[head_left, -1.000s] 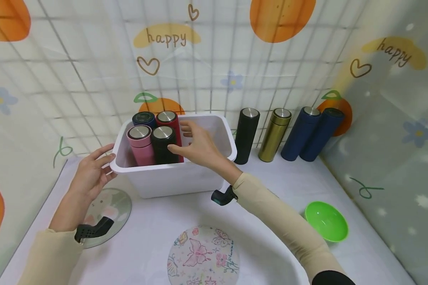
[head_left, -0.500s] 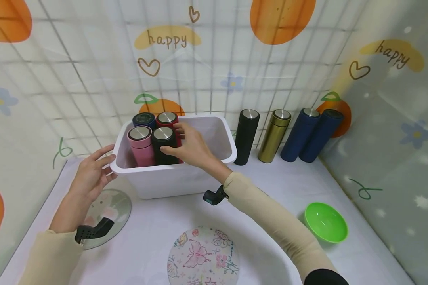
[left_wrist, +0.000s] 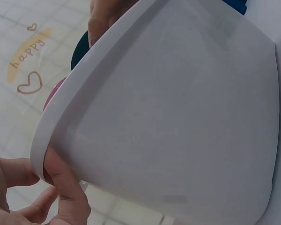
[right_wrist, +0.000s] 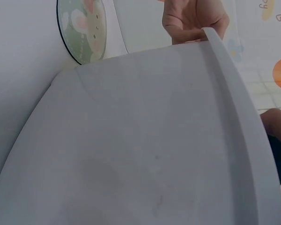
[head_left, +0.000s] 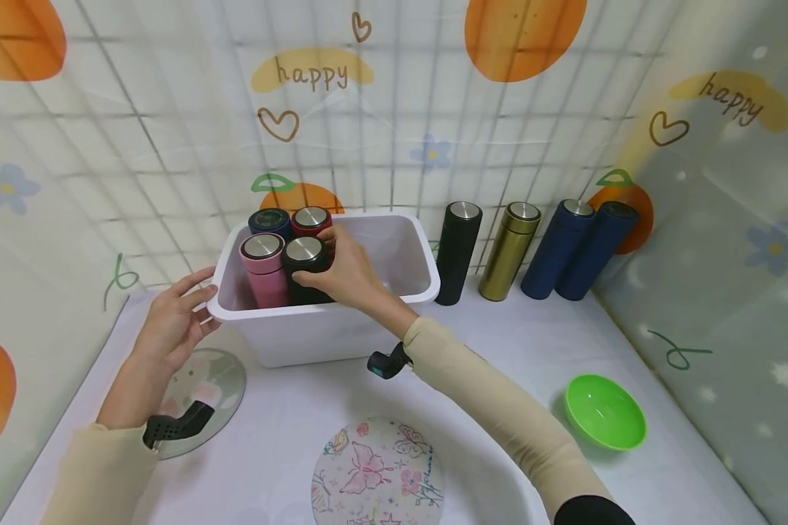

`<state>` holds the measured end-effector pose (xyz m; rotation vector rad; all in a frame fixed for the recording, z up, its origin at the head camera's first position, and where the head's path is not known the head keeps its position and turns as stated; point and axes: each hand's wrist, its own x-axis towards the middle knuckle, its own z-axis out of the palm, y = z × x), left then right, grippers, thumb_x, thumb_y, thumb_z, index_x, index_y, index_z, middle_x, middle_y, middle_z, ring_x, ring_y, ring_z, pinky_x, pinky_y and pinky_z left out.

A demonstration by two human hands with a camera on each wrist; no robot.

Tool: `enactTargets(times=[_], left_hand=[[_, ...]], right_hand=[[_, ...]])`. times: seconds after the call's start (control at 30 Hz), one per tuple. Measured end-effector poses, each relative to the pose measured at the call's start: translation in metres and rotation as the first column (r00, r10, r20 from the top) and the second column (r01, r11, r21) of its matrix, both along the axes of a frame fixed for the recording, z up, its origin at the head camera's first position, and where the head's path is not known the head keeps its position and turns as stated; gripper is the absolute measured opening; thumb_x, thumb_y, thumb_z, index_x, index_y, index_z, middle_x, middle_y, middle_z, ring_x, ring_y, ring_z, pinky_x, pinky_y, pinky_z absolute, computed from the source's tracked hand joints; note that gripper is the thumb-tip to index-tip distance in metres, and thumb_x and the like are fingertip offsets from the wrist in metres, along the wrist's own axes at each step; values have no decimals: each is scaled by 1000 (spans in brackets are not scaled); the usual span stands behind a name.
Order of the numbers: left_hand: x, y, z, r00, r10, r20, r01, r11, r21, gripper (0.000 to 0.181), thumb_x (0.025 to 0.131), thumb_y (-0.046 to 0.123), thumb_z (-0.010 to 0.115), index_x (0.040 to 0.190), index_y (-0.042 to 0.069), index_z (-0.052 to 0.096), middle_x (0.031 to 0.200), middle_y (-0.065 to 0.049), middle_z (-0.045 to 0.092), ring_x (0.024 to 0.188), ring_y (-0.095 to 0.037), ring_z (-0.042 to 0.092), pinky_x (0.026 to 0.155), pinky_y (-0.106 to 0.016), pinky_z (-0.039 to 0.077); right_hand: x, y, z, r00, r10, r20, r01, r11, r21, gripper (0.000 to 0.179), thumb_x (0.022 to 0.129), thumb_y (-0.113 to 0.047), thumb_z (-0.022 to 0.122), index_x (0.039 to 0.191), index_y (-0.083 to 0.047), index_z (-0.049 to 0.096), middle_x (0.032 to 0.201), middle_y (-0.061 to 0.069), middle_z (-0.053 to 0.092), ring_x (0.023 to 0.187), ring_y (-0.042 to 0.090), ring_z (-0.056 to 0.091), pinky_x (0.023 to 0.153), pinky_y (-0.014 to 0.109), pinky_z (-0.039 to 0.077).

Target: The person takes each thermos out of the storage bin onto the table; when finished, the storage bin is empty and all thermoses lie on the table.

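Observation:
My right hand [head_left: 348,270] reaches into a white plastic bin [head_left: 315,335] and holds a black thermos bottle [head_left: 304,249] with a silver lid, thumb at its near side and fingers behind. Beside it in the bin stand a pink thermos [head_left: 265,281], a dark blue one [head_left: 269,221] and a red one [head_left: 311,217]. At the bin's left end, my left hand [head_left: 174,324] grips the rim; in the left wrist view a finger [left_wrist: 63,178] lies under the lip. The bottles' lower parts are hidden behind the bin's front wall.
To the right of the bin stand a black thermos [head_left: 458,255], a gold one [head_left: 508,255] and two blue ones [head_left: 554,251]. A green bowl [head_left: 605,412] sits at the right. Two round mats lie in front, one patterned with butterflies [head_left: 377,474], one green [head_left: 217,401].
My right hand has moved left inside the bin, from beside the red thermos onto the black thermos, and its fingers have closed round it. The left hand has stayed at the rim.

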<state>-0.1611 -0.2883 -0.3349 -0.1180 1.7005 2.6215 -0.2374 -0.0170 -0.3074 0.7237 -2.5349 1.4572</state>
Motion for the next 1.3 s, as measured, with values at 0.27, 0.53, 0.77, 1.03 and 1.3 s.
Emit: enactTargets(times=[0.27,0.53,0.77,1.03,1.3], left_hand=[[0,1,0,1000,-9,-6,9,1000,1,47,97,6,65,140,10,46,112,-3,64,82,-17,67,63,-28,55],[1,1,1,1000,-7,-3,7,1000,0,48,97,7,67,140,10,46,112,-3,64,82,-18,67,63,-28,55],[1,2,2,1000,-2,-1,2,1000,2,47,97,6,66,139,9,47,111,-3,64,82,-17,68,64,-27,55],[-1,1,-1,1000,-2,11,3,999,-35,54,97,10,67,145,8,40,117,-2,60,84,-16,65,64,-26,54],[-2,-1,0,1000,11,19,-10,999,-32,57,97,10,67,147,8,39,119,-4,58,83,-16,66,64,-27,55]], right_hand=[[-1,3,2,1000,19,25,-20,999,41,73,75,-28,89,131,-4,48,116,8,61,103,18,57,85,29,48],[-3,6,2,998,66,8,-66,995,76,73,73,-28,91,134,-7,57,122,3,63,107,15,56,90,27,47],[-3,8,1,999,45,14,-45,999,24,69,70,-25,93,129,-9,62,115,0,66,101,13,58,85,26,48],[4,14,6,1000,11,14,-10,999,-53,72,70,-25,93,133,-12,60,116,3,65,100,17,63,82,27,52],[12,19,20,996,9,-93,-22,990,-138,70,71,-25,92,133,-14,60,111,1,67,101,18,64,85,29,52]])
